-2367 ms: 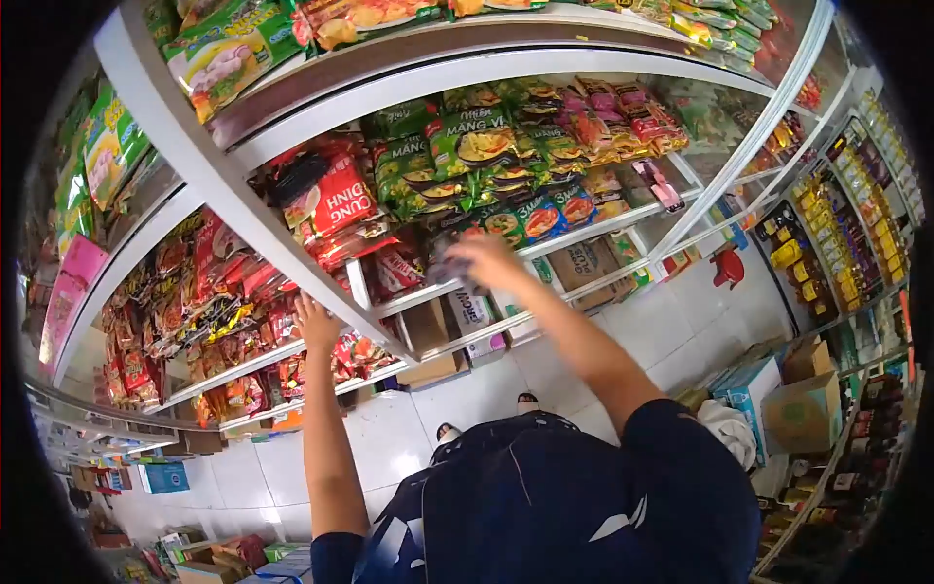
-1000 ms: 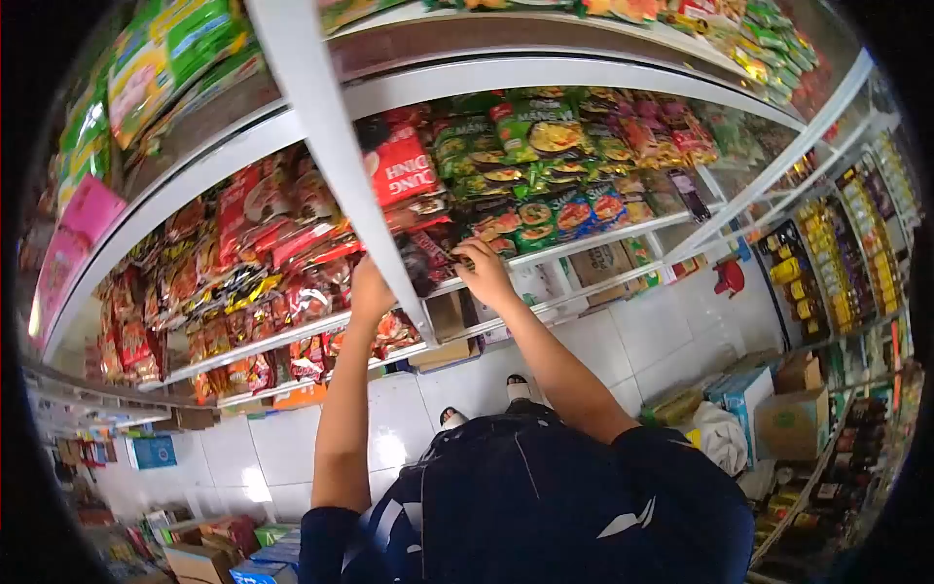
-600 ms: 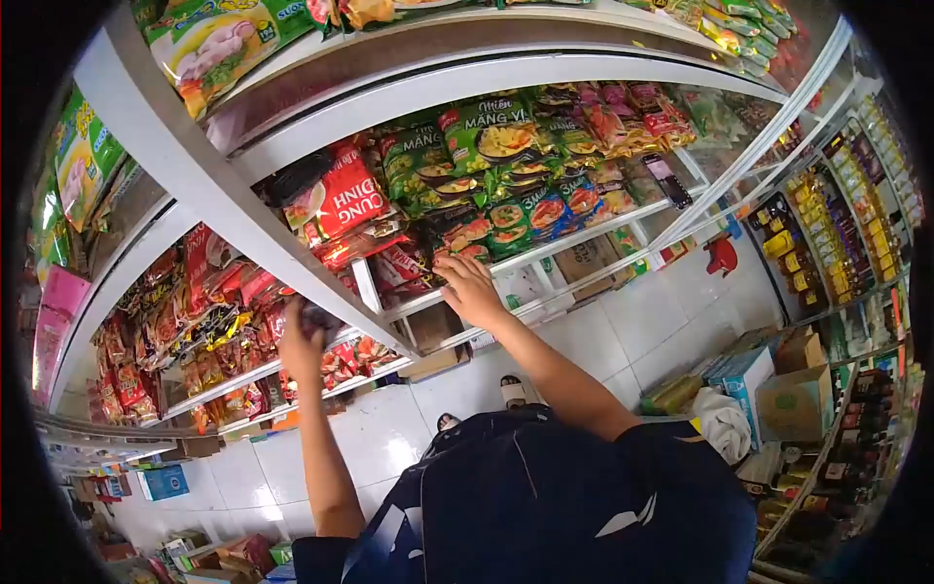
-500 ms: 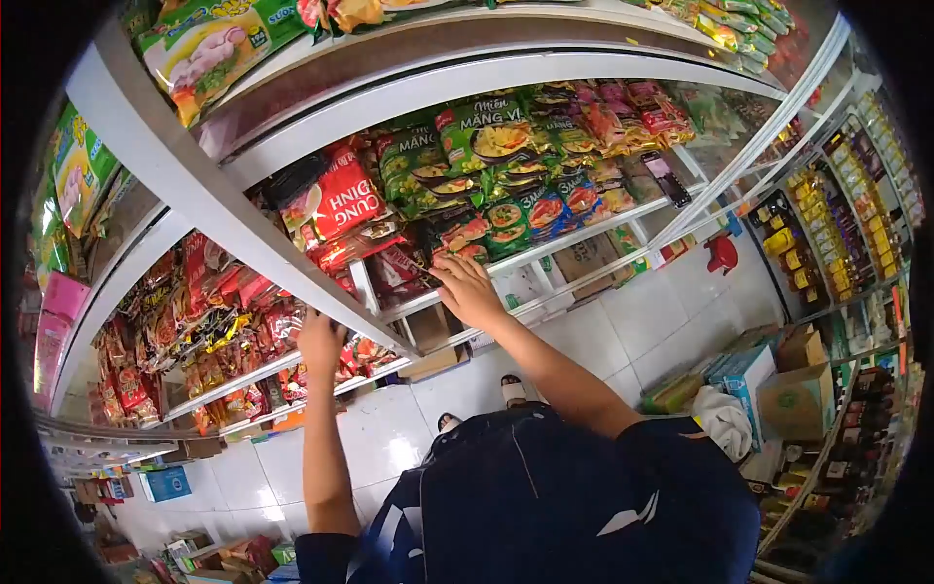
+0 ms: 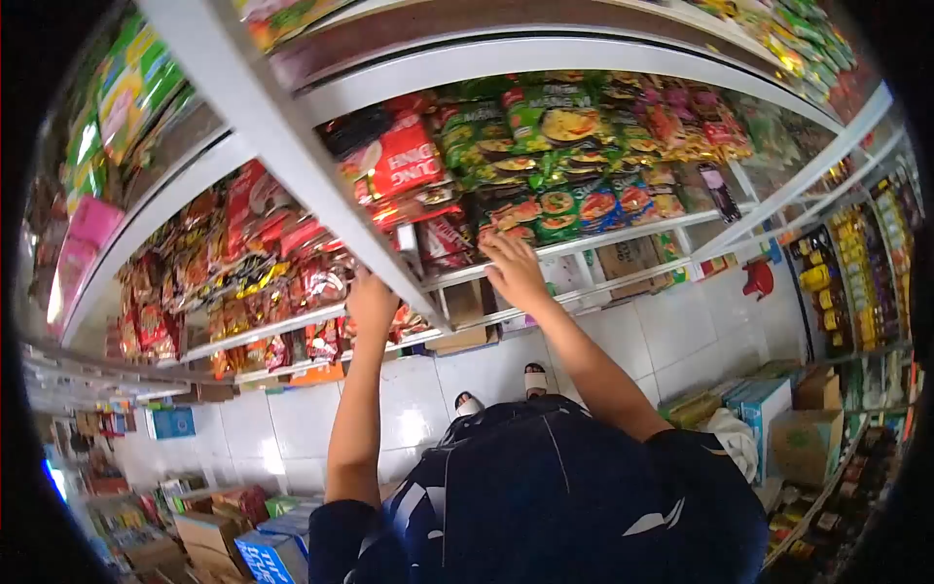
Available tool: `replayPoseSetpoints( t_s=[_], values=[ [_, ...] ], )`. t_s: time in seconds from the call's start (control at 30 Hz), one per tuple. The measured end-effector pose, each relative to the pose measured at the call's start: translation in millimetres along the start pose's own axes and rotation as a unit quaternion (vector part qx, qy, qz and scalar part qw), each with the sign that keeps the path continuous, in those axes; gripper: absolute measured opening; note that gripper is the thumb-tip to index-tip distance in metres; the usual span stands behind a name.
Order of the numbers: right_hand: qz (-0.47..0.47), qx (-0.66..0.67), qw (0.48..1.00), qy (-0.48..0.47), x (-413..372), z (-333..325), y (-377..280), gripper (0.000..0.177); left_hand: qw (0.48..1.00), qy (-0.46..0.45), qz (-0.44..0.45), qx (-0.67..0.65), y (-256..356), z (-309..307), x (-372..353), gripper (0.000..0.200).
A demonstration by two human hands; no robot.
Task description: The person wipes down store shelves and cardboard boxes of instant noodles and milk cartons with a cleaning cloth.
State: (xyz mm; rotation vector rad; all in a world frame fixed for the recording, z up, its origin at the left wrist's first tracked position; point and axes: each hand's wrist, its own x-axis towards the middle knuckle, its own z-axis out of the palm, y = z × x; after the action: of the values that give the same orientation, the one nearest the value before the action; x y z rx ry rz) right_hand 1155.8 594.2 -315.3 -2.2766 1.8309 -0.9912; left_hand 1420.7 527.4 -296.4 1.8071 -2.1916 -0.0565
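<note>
My left hand (image 5: 372, 306) is at the front rail of the shelf, left of a white upright post (image 5: 321, 185). Its fingers point toward red noodle packets (image 5: 326, 280), partly hidden, with the thumb apart. My right hand (image 5: 516, 273) lies over the shelf's front edge with fingers extended, holding nothing. Its fingertips are right by a dark red packet (image 5: 448, 239) and green and red noodle packets (image 5: 511, 216). Behind the post lies a larger red noodle pack (image 5: 401, 164). Green noodle packets (image 5: 559, 122) fill the shelf further right.
A dark phone-like item (image 5: 718, 192) sits at the shelf's right end. Another shelf edge (image 5: 584, 60) runs overhead. Cardboard boxes (image 5: 806, 446) stand on the right, and a blue box (image 5: 272, 557) is at lower left. Tiled floor (image 5: 409, 409) shows beneath the shelf.
The view has shifted, so the shelf appears further right and lower. My right hand's fingers remain at the shelf edge, and my left hand stays beside the post.
</note>
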Motion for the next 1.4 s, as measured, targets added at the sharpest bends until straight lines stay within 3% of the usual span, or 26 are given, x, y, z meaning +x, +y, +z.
replayPoseSetpoints(
  t_s=[0.03,0.13,0.23,0.27,0.37,0.4,0.47,0.5,0.57,0.63,0.7,0.77,0.83,0.93,0.97,1.03,1.1,1.13,1.17,1.2,1.23,1.27,1.3,1.33,1.37,1.4],
  values=[
    [-0.004,-0.003,1.0,0.006,0.0,-0.4,-0.4,0.038,1.0,0.01,0.015,0.005,-5.7,-4.3,0.9,0.036],
    [-0.006,-0.001,1.0,0.008,1.5,-2.1,-2.2,0.037,0.996,-0.033,-0.087,-0.007,-57.4,-34.7,-3.2,0.043],
    [-0.01,-0.007,1.0,0.003,2.5,-0.9,-5.0,0.038,0.975,0.124,-0.179,0.042,-137.4,-49.3,-28.3,0.042],
    [-0.003,-0.01,1.0,0.001,2.1,-1.3,-6.1,0.038,0.966,0.123,-0.223,0.045,-156.5,-47.8,-32.4,0.042],
    [0.0,-0.022,1.0,0.004,2.3,-1.2,-6.3,0.038,0.954,0.092,-0.276,0.069,-140.5,-41.7,-26.7,0.042],
    [0.005,-0.022,1.0,0.002,3.0,-3.2,-8.6,0.039,0.953,0.042,-0.296,0.045,-94.6,-60.7,-20.9,0.042],
    [0.008,-0.022,1.0,-0.002,2.0,-3.5,-11.0,0.039,0.986,0.037,-0.162,-0.017,-44.3,-50.3,-12.5,0.037],
    [0.008,-0.027,1.0,-0.001,1.5,-3.5,-10.8,0.039,0.994,-0.021,-0.09,-0.061,-32.1,-30.2,-3.6,0.038],
    [0.004,-0.032,0.999,0.001,2.7,-2.1,-11.2,0.04,0.999,-0.038,-0.01,0.027,9.0,-27.6,1.1,0.041],
    [0.002,-0.029,1.0,0.0,2.6,-3.4,-9.5,0.04,1.0,0.016,0.008,0.026,-1.8,-25.2,4.4,0.039],
    [0.003,-0.024,1.0,-0.007,2.0,-4.7,-8.1,0.04,0.994,-0.027,-0.048,-0.094,-50.0,-35.7,6.7,0.039],
    [-0.002,-0.009,1.0,-0.008,2.0,-4.1,-5.1,0.04,0.988,0.085,-0.091,-0.096,-128.4,-30.4,1.5,0.034],
    [0.004,-0.017,1.0,-0.014,3.7,-4.5,-3.9,0.039,0.965,0.086,-0.248,-0.015,-171.2,-36.1,-11.1,0.03],
    [0.009,-0.003,1.0,-0.014,1.9,-4.8,-4.2,0.037,0.948,0.13,-0.275,0.098,-110.3,-31.2,-10.6,0.028],
    [0.017,-0.01,1.0,-0.011,1.1,-9.0,-0.7,0.037,0.96,0.091,-0.255,0.075,-83.0,-27.4,-6.0,0.031],
    [-0.016,0.075,0.996,-0.037,2.0,-17.4,6.0,0.036,0.993,0.018,-0.116,0.009,-42.9,-7.8,1.3,0.029],
    [0.044,0.259,0.963,-0.055,2.9,-41.2,26.6,0.037,0.998,-0.016,-0.029,0.048,-12.4,-6.8,2.0,0.031],
    [0.027,0.204,0.979,-0.004,1.8,-59.8,40.1,0.035,0.998,0.009,-0.004,0.055,-17.4,-16.4,-0.1,0.029],
    [0.041,0.167,0.985,0.002,0.9,-82.6,62.3,0.03,0.996,-0.03,-0.079,-0.026,-24.4,-33.6,1.8,0.031],
    [0.074,0.116,0.99,0.011,-4.9,-97.6,100.8,0.028,0.99,0.045,-0.125,-0.05,-37.2,-49.8,0.3,0.034],
    [0.189,0.169,0.967,0.039,-12.7,-122.9,124.5,0.028,0.975,0.069,-0.073,-0.198,-95.2,-38.6,0.3,0.039],
    [0.24,0.168,0.951,0.098,-19.9,-141.9,161.6,0.028,0.972,0.116,-0.206,-0.004,-132.2,-29.4,-7.5,0.04],
    [0.189,0.042,0.975,0.108,-26.5,-173.9,189.0,0.028,0.958,0.087,-0.262,0.071,-142.8,-31.0,-12.7,0.043],
    [0.289,0.19,0.924,0.162,-37.8,-196.3,216.1,0.029,0.96,0.075,-0.261,0.07,-129.9,-34.5,-12.1,0.043],
    [0.212,-0.044,0.96,0.177,-47.7,-215.6,267.7,0.031,0.962,0.06,-0.259,0.07,-106.3,-35.3,-12.2,0.044],
    [0.222,-0.116,0.954,0.164,-54.0,-239.0,297.0,0.033,0.978,0.065,-0.187,0.065,-80.9,-29.6,-13.7,0.042]
  ],
)
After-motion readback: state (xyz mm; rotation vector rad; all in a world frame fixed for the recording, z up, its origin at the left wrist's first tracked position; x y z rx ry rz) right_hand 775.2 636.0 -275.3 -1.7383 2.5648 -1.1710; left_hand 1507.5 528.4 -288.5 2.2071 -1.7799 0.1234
